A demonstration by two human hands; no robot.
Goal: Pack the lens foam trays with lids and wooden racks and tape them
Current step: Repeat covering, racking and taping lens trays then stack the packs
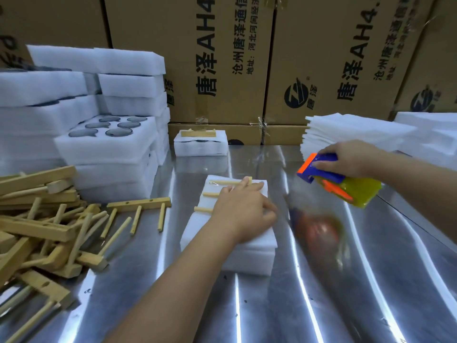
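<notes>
Cartons [222, 58]: we list printed cardboard boxes standing behind the table's far edge.
Table [321, 293]: ribbed, shiny metal; it carries everything below.
Tray stacks [61, 107]: far-left corner, white foam, several high. The open tray [106, 149] on the nearer stack shows 6 lenses in round wells and has no lid. We judge most of the remaining work sits here.
Lid sheets [346, 129]: far-right edge, a pile of thin foam.
Rack pile [44, 219]: left edge, wooden racks heaped loose; 1 loose rack [141, 204] lies just beside it.
Centre bundle [247, 251]: table centre, foam tray under a lid, with a wooden rack [222, 183] lying on top. We see no tape, so we judge taping is due.
Far bundle [200, 146]: middle of the far edge, lidded, with a rack on top; we cannot tell whether it is taped.
Tape dispenser [338, 180]: in the air to the right of the centre bundle, apart from it.
Left hand [243, 214]: fingers extended flat, pressing rack and lid down.
Right hand [353, 159]: fingers curled round the dispenser's handle.
</notes>
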